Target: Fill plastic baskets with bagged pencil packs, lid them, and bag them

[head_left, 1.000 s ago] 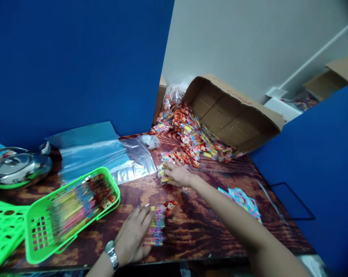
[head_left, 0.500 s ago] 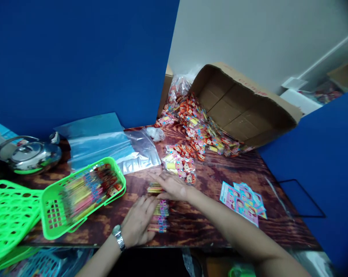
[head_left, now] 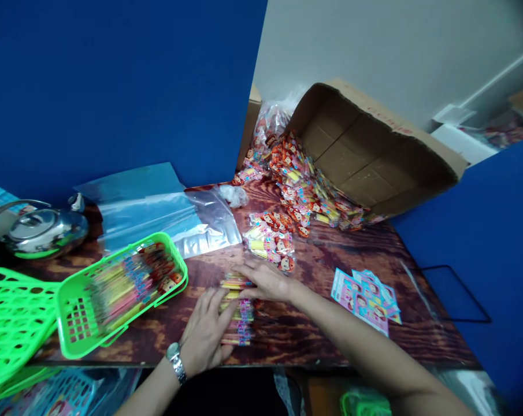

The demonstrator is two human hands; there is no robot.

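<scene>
A row of slim packets (head_left: 239, 329) with yellow and pink sticks and printed bands lies near the table's front edge. My left hand (head_left: 207, 329), with a metal watch on the wrist, rests against the row's left side, fingers spread and thumb low by the near end. From the right, my right hand (head_left: 265, 280) reaches over the far end, its fingers extended across the packets' edge. Parts of the row are hidden under both hands. Just beyond lies a small group of similar clear packets (head_left: 267, 240) with red-haired cartoon heads.
A green basket (head_left: 64, 329) holding packets stands at left, beside stacked green perforated baskets (head_left: 14, 312) and a metal kettle (head_left: 44, 231). Clear plastic bags (head_left: 157, 208) lie behind. A tipped cardboard box (head_left: 356, 150) spills a packet heap (head_left: 304, 185). Printed cards (head_left: 365, 300) lie right.
My left hand's fingers have spread and shifted slightly up along the row. My right hand has moved a little to the right, showing more of the row's far end.
</scene>
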